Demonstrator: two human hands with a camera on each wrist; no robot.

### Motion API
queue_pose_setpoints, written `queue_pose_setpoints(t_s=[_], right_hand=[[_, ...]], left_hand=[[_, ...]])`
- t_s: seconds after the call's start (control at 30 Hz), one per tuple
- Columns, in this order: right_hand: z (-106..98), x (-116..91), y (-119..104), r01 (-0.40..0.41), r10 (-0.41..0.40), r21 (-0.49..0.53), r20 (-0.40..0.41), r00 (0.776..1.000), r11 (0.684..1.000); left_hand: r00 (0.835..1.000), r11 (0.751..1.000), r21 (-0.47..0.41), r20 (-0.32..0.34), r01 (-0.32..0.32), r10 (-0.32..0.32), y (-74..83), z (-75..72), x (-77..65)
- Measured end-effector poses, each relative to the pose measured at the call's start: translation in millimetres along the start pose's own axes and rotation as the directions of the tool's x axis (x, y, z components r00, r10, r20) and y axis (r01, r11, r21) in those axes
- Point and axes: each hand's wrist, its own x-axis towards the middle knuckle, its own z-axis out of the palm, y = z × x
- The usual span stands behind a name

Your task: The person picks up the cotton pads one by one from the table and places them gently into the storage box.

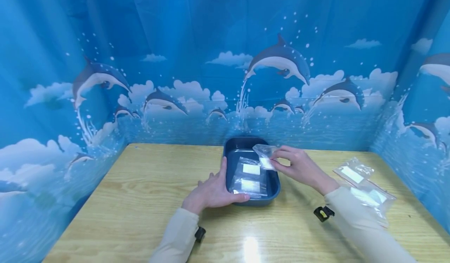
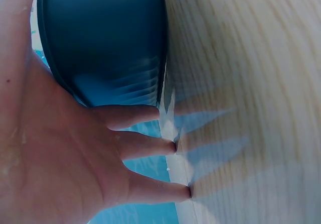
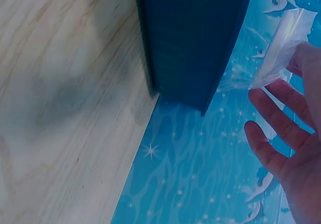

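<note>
A dark blue rectangular tray (image 1: 273,190) stands near the back of the table. Inside it lie clear plastic bags (image 1: 242,177) with white labels. My left hand (image 1: 214,190) rests against the tray's left side, thumb along the front rim; in the left wrist view its fingers (image 2: 150,146) are straight beside the tray wall (image 2: 105,43). Above the tray's right rim, my right hand (image 1: 297,163) pinches another clear plastic bag (image 1: 264,153) with a white label. The right wrist view shows that bag (image 3: 286,45) between thumb and fingers, the other fingers spread.
More labelled clear plastic bags (image 1: 365,194) lie overlapping on the right of the wooden table (image 1: 140,200), next to the right forearm. A blue dolphin-print curtain (image 1: 197,59) stands right behind the table's back edge and along both sides.
</note>
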Motion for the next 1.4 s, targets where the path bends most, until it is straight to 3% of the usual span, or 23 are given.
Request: queue_pose_setpoints(t_s=[0.23, 0.87, 1.17, 1.4], right_hand=[[12, 9, -9, -0.009, 0.009, 0.016, 0.033, 0.999, 1.000], [46, 24, -12, -0.005, 0.025, -0.162, 0.119, 0.993, 0.987], [43, 24, -15, -0.064, 0.087, -0.162, 0.142, 0.986, 0.985], [37, 17, -15, -0.056, 0.077, -0.180, 0.111, 0.991, 0.982]], left_hand=[[1.000, 1.000, 0.009, 0.001, 0.009, -0.009, 0.4, 1.0, 0.2], [1.000, 1.000, -0.010, 0.012, 0.029, -0.029, 0.0, 1.3, 0.2], [1.000, 1.000, -0.012, 0.004, 0.016, -0.016, 0.4, 0.7, 0.7], [1.000, 1.000, -0.005, 0.004, 0.027, -0.027, 0.6, 1.2, 0.5]])
